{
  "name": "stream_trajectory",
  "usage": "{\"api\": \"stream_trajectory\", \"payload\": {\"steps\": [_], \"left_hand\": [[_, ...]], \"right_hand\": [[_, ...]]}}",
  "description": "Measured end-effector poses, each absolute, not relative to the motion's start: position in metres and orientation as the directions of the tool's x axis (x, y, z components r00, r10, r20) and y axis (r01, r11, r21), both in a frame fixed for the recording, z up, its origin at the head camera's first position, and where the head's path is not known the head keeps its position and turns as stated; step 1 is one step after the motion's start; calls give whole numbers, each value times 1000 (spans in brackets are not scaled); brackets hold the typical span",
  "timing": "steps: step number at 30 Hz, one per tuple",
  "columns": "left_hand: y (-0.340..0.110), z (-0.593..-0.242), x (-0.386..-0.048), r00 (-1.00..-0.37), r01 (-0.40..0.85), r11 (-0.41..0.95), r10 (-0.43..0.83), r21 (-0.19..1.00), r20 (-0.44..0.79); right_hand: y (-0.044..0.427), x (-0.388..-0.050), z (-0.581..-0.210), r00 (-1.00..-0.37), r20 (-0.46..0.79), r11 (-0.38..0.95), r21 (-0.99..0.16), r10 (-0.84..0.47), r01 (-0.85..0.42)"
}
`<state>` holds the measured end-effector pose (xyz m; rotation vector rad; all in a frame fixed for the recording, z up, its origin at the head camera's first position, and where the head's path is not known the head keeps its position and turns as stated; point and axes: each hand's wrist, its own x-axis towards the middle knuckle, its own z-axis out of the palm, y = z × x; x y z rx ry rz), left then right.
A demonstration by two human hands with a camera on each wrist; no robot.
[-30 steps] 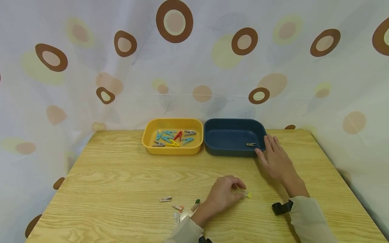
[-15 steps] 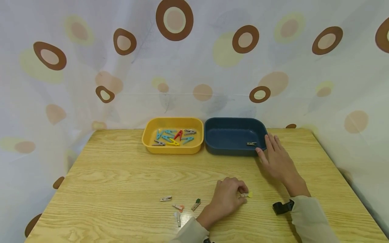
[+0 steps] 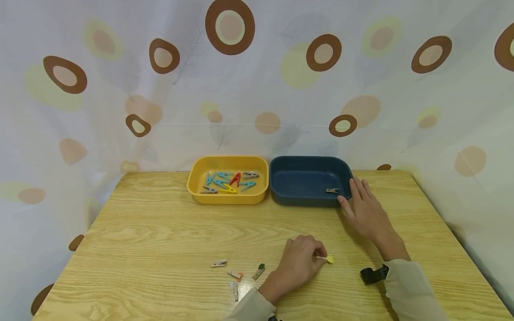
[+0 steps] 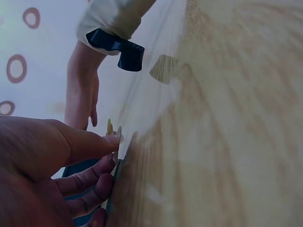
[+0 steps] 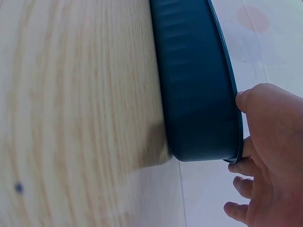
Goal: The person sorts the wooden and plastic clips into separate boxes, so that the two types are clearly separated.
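Near the front of the table, my left hand [image 3: 298,264] pinches a small wooden clothespin [image 3: 329,259] with a yellow decoration between thumb and fingers. In the left wrist view the thumb presses one side of it, and its body is partly hidden. My right hand [image 3: 369,218] rests against the right front corner of the dark blue tray [image 3: 307,201], fingers extended along its side. The right wrist view shows the thumb touching the tray's rim [image 5: 230,75]. One small wooden clothespin [image 3: 332,190] lies inside this tray.
Left of my left hand lie several small wooden clothespins: one with a green decoration [image 3: 259,271], one with orange [image 3: 235,275], a pale one [image 3: 234,290] and a plain-looking one [image 3: 219,263]. A yellow tray [image 3: 229,200] beside the blue one holds several blue, red, yellow and grey clothespins.
My left hand has moved slightly right, and its fingers have closed on the yellow-decorated clothespin, which has turned a little. The right hand stays at the blue tray.
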<state>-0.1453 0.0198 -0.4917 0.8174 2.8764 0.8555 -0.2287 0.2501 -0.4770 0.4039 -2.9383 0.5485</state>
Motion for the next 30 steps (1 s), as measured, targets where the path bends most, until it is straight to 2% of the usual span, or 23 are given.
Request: {"api": "stream_trajectory", "payload": {"steps": [22,30], "left_hand": [[8,-475,-159,-867,455,568,457,686,197],[-2,-459,-175,-859,491,538,428,685,280]], "right_hand": [[251,-228,-472,-954,187,908,-307,-236,-285],[250,-228,-476,-953,185,904,-316,-238,-287]]}}
